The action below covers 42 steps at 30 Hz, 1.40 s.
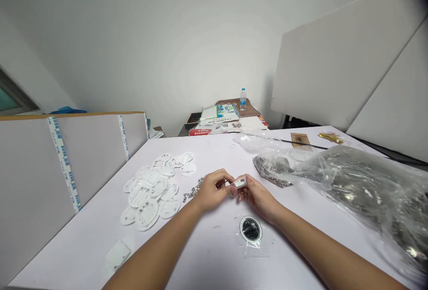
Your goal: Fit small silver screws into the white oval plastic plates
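My left hand (211, 190) and my right hand (258, 195) meet above the middle of the white table (301, 236). Both pinch a small white plastic part (239, 183) between their fingertips. Just below the hands a round black-and-white disc (250, 228) lies on a clear plastic wrapper. To the left spreads a heap of several white round plastic pieces (152, 189). A small pile of tiny metal bits (193, 190) lies beside my left hand.
Large clear plastic bags of grey metal parts (354, 183) fill the right side. A small white square piece (117, 255) lies near the front left edge. White panels (67, 156) stand left; a water bottle (243, 99) and papers sit on a far desk.
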Each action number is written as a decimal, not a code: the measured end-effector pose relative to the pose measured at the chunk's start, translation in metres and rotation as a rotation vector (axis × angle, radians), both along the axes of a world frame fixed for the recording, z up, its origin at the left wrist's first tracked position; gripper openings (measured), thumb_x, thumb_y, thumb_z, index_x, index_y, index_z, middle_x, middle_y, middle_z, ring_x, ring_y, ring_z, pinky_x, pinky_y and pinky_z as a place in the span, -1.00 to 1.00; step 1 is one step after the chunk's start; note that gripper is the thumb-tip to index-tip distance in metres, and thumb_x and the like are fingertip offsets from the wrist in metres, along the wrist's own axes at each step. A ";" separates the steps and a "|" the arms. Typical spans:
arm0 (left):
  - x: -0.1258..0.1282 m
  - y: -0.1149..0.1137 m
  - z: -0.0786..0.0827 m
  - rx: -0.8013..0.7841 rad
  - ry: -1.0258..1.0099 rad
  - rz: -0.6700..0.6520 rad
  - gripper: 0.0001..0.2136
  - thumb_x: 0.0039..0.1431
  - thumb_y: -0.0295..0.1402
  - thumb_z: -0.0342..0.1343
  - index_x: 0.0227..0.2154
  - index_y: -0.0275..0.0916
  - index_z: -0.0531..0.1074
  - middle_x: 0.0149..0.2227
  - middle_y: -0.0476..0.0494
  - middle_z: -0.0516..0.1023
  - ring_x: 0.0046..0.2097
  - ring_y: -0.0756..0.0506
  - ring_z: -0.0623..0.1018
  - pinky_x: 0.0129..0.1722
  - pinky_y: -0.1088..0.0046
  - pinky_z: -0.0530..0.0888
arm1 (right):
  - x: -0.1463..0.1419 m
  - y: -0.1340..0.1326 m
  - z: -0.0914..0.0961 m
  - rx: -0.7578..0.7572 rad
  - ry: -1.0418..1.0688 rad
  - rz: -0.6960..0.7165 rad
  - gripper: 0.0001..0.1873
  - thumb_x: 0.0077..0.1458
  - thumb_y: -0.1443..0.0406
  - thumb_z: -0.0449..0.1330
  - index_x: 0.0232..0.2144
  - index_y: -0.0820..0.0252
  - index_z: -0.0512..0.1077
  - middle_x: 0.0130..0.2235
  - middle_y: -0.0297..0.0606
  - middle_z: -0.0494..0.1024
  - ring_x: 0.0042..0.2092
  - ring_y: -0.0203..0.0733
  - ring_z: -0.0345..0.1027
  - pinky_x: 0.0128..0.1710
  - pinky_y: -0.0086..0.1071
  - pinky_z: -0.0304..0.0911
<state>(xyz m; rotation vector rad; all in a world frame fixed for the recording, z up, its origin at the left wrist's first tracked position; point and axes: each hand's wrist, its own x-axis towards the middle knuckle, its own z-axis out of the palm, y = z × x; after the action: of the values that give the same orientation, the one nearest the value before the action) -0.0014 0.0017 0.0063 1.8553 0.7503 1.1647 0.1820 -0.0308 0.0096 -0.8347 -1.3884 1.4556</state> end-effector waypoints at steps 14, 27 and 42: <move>-0.003 0.004 -0.007 -0.234 -0.144 -0.089 -0.62 -0.06 -0.12 0.32 -0.49 -0.32 0.32 -0.56 0.08 0.29 -0.50 0.13 0.25 -0.46 0.59 0.19 | 0.008 0.002 -0.008 0.250 -0.333 -0.093 -0.59 0.25 -0.03 0.05 -0.36 0.19 0.32 -0.54 -0.33 0.44 -0.53 -0.27 0.25 -0.49 -0.38 0.15; 0.005 -0.001 -0.002 -0.369 -0.305 -0.344 -0.67 0.06 -0.16 0.26 -0.30 -0.31 0.34 -0.42 -0.05 0.47 -0.50 0.13 0.35 -0.51 0.62 0.20 | 0.001 -0.002 0.001 0.089 -0.129 -0.120 -0.50 0.28 -0.05 0.01 -0.39 0.27 0.38 -0.58 -0.29 0.45 -0.59 -0.35 0.20 -0.54 -0.43 0.04; 0.010 -0.002 -0.011 -0.246 -0.219 -0.109 -0.68 0.02 -0.20 0.29 -0.31 -0.33 0.39 -0.52 0.07 0.29 -0.50 0.15 0.23 -0.48 0.62 0.17 | -0.005 -0.008 0.000 0.096 -0.177 -0.259 -0.52 0.23 -0.07 0.05 -0.37 0.25 0.36 -0.60 -0.32 0.43 -0.60 -0.33 0.20 -0.55 -0.43 0.10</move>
<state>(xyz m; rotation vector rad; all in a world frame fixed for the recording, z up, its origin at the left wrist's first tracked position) 0.0090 -0.0006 -0.0047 1.5186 0.6297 1.1302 0.1766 -0.0391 0.0091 -1.0594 -1.4093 1.1308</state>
